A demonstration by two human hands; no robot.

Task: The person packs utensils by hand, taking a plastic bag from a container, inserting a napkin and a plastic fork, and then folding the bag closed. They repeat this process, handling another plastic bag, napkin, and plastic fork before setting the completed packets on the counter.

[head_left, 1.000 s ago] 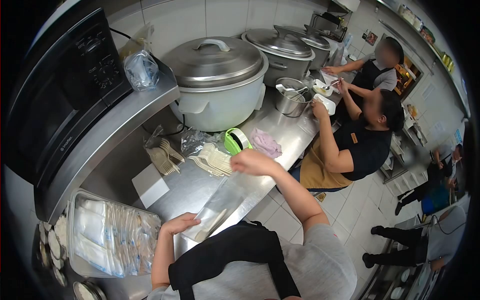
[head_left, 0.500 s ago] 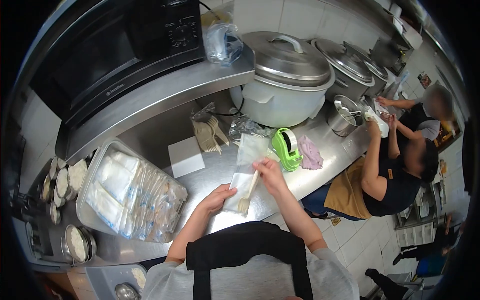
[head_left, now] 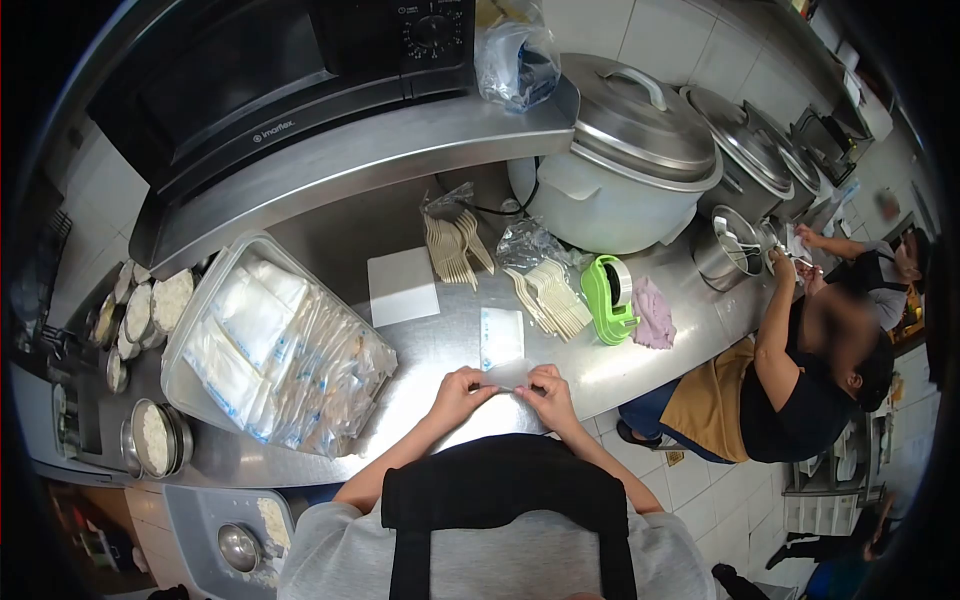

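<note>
Both hands (head_left: 505, 388) now pinch packet (head_left: 501, 345)

Brushed steel counter (head_left: 440, 340) gleaming dully under a clear, glossy plastic sleeve (head_left: 501, 340) with a white paper napkin inside, matt cream plastic forks (head_left: 552, 297) beside a shiny lime plastic tape dispenser (head_left: 607, 298), a soft lilac cloth (head_left: 654, 313), and crinkly see-through packets in the translucent plastic tub (head_left: 200, 330).

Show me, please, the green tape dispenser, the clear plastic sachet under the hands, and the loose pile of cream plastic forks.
green tape dispenser (head_left: 608, 300), head view, side of body
clear plastic sachet (head_left: 501, 340), head view, flat middle
cream plastic forks (head_left: 552, 298), head view, pile's middle
</note>
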